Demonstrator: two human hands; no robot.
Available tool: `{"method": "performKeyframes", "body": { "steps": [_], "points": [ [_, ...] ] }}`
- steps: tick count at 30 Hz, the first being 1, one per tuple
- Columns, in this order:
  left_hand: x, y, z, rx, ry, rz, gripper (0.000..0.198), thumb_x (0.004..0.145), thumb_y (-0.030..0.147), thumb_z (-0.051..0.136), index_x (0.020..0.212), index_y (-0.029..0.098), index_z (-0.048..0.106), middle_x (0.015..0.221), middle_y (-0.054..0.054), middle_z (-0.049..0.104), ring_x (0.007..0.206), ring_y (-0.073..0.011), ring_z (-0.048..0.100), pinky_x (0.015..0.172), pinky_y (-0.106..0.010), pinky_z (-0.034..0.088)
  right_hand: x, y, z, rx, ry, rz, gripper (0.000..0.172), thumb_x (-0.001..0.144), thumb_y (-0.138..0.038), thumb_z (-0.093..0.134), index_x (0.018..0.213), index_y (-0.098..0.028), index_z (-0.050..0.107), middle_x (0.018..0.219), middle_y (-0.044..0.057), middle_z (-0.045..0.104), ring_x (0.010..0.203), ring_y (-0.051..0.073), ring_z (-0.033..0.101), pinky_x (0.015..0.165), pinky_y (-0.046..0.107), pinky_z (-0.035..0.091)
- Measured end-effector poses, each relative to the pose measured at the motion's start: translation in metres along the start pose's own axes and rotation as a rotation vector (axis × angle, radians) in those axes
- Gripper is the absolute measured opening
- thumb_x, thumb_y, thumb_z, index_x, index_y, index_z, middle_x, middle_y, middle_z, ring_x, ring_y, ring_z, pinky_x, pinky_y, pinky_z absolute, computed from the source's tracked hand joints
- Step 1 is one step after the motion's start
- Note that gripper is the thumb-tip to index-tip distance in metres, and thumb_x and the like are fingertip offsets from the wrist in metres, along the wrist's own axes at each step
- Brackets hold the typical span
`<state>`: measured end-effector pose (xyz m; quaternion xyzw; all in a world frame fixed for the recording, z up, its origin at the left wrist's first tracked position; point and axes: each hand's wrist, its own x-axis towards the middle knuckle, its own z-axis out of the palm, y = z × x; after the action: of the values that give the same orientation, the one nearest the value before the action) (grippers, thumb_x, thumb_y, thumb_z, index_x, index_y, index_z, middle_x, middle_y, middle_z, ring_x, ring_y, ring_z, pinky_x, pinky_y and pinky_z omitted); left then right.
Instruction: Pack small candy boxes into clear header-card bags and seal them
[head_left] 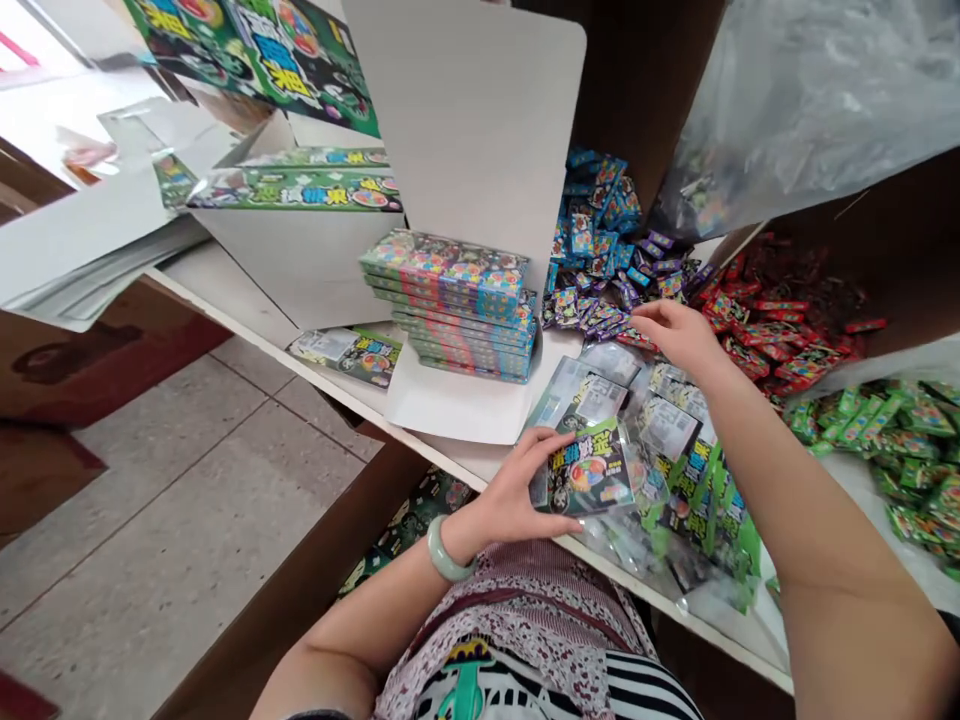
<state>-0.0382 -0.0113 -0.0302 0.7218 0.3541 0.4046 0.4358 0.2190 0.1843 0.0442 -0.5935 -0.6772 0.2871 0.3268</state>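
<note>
My left hand (517, 490) grips a clear plastic packet with a green printed card (589, 470) at the near edge of the white table (247, 310). A pale green bangle sits on that wrist. My right hand (675, 335) reaches forward with fingers curled at the edge of a pile of small purple and blue sachets (600, 260); what it pinches is hidden. Under both hands lie several more clear packets (675, 450), overlapping. A stack of filled colourful packets (457, 300) rests on a white card to the left.
Red sachets (780, 330) fill a brown box at right, and green sachets (892, 440) lie further right. Green printed display boxes (300, 185) stand behind the stack. A clear plastic sheet (810, 100) hangs at top right. Tiled floor (150, 500) lies left, below the table.
</note>
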Motion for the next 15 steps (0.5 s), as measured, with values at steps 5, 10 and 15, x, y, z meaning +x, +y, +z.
{"method": "performKeyframes", "body": {
  "steps": [5, 10, 15],
  "points": [
    [-0.010, -0.002, -0.005, -0.136, 0.005, -0.092, 0.098, 0.068, 0.069, 0.080, 0.149, 0.028, 0.043, 0.138, -0.015, 0.041, 0.133, -0.0361, 0.045, 0.117, -0.057, 0.038, 0.136, 0.018, 0.058, -0.223, 0.172, 0.070, 0.037, 0.079, -0.020, 0.071, 0.113, -0.011, 0.064, 0.116, 0.015, 0.066, 0.108, 0.029, 0.062, 0.103, 0.045, 0.046],
    [-0.013, -0.006, -0.011, -0.176, -0.037, -0.183, 0.096, 0.069, 0.067, 0.081, 0.150, 0.033, 0.042, 0.141, -0.013, 0.038, 0.137, -0.0372, 0.042, 0.118, -0.057, 0.036, 0.182, 0.022, 0.079, -0.177, 0.256, 0.159, 0.034, 0.071, -0.018, 0.075, 0.102, -0.016, 0.059, 0.118, 0.016, 0.061, 0.116, 0.035, 0.056, 0.106, 0.053, 0.041],
    [-0.008, -0.011, -0.016, -0.156, -0.049, -0.181, 0.094, 0.070, 0.067, 0.080, 0.150, 0.034, 0.042, 0.141, -0.013, 0.039, 0.136, -0.0378, 0.043, 0.117, -0.059, 0.036, 0.157, 0.024, 0.062, 0.000, 0.209, 0.190, 0.014, 0.083, -0.030, 0.064, 0.085, -0.020, 0.055, 0.087, 0.005, 0.063, 0.092, 0.025, 0.063, 0.085, 0.042, 0.055]
  ]
}}
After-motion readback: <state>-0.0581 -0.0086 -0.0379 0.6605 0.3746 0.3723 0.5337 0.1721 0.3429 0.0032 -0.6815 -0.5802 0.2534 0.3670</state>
